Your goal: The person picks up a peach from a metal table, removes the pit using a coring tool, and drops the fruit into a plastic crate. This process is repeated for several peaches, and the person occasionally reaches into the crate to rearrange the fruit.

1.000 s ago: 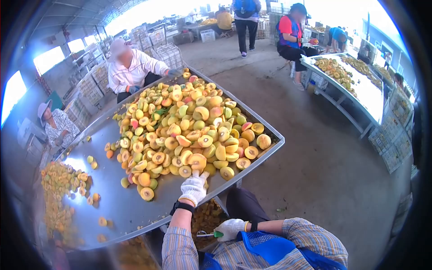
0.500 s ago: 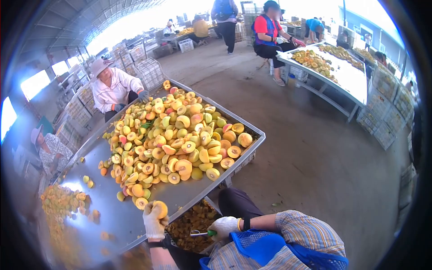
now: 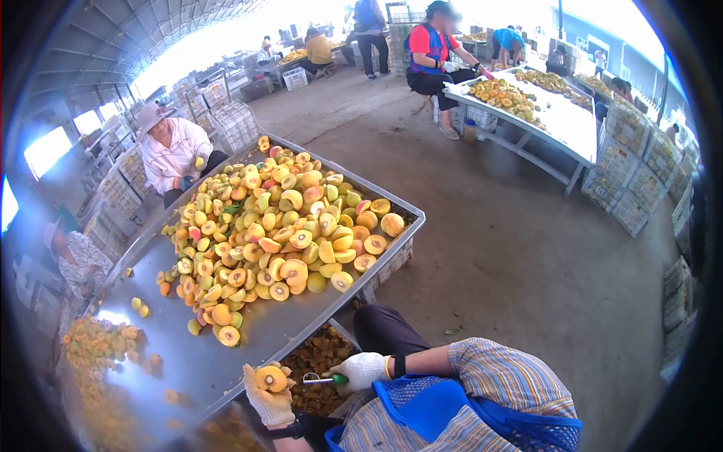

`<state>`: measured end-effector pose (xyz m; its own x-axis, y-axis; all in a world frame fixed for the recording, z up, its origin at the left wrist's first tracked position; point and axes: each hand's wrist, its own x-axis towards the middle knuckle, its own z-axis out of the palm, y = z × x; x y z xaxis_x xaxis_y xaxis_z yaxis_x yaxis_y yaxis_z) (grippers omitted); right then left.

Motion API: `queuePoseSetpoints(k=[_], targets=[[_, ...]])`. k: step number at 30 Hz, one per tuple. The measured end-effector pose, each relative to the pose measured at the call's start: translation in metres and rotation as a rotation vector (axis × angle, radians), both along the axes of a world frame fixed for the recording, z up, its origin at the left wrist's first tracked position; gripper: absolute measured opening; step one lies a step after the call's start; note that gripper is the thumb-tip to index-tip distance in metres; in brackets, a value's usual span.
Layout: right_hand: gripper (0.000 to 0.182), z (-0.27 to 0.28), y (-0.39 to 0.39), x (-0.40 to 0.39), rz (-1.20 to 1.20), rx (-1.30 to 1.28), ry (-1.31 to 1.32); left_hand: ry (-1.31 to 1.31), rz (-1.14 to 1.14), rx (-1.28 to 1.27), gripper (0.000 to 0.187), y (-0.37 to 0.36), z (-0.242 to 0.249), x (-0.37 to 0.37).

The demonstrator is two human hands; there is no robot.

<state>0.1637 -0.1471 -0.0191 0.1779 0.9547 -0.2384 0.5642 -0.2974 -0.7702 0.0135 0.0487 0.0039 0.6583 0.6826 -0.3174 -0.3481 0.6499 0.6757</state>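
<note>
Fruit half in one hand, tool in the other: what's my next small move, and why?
Probably ease the tool to the fruit half: your left hand holds it brown center up, and your right hand has the metal tip pointing its way, not yet touching.

On the bench (image 3: 260, 335), a bare lane opens at the near edge and runs between the peach pile (image 3: 271, 233) and the smaller left heap (image 3: 94, 346), with a few loose halves (image 3: 141, 307) in it. The pile crowds the right corner, leaving only the way over its top. Along the near edge, the raised rim (image 3: 419, 218) stands between the left fingers (image 3: 251, 380) and the lane.
</note>
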Motion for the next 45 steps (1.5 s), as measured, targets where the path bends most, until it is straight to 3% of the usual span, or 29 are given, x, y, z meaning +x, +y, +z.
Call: queuePoseSetpoints(k=[3, 9, 11, 14, 16, 19, 29, 31, 36, 41, 43, 45], targets=[[0.038, 0.009, -0.001, 0.01, -0.038, 0.015, -0.019, -0.137, -0.013, 0.084, 0.032, -0.011, 0.0, 0.01], [0.034, 0.045, -0.003, 0.025, -0.264, 0.079, 0.033, -0.279, -0.043, -0.051, 0.043, -0.028, 0.013, 0.024], [0.038, 0.05, -0.003, 0.025, -0.253, 0.154, -0.013, -0.319, -0.049, -0.068, 0.042, -0.034, 0.014, 0.028], [0.041, 0.073, -0.003, 0.019, -0.202, 0.049, 0.033, -0.285, 0.02, -0.066, 0.041, -0.044, 0.013, 0.035], [0.044, 0.077, -0.002, 0.014, -0.115, 0.071, -0.085, -0.303, 0.095, -0.003, 0.04, -0.048, 0.009, 0.04], [0.046, 0.057, 0.001, 0.011, -0.081, 0.232, -0.198, -0.323, -0.031, 0.006, 0.038, -0.054, 0.013, 0.034], [0.045, 0.061, 0.005, 0.008, -0.078, 0.19, -0.23, -0.278, 0.015, 0.002, 0.038, -0.062, 0.005, 0.037], [0.041, 0.065, 0.006, 0.006, -0.053, 0.084, -0.179, -0.272, 0.001, -0.011, 0.04, -0.064, 0.006, 0.038], [0.028, 0.015, 0.01, 0.005, 0.001, 0.084, -0.081, -0.132, 0.064, -0.041, 0.058, -0.073, 0.015, 0.039], [0.02, 0.013, 0.012, 0.007, 0.007, 0.152, -0.176, -0.041, 0.097, 0.0, 0.061, -0.073, 0.015, 0.039], [0.019, 0.009, 0.012, 0.005, 0.186, 0.103, -0.141, -0.019, 0.089, 0.011, 0.062, -0.071, 0.019, 0.04], [0.018, 0.015, 0.013, 0.003, 0.168, 0.145, -0.038, -0.058, 0.106, 0.02, 0.061, -0.071, 0.019, 0.042]])
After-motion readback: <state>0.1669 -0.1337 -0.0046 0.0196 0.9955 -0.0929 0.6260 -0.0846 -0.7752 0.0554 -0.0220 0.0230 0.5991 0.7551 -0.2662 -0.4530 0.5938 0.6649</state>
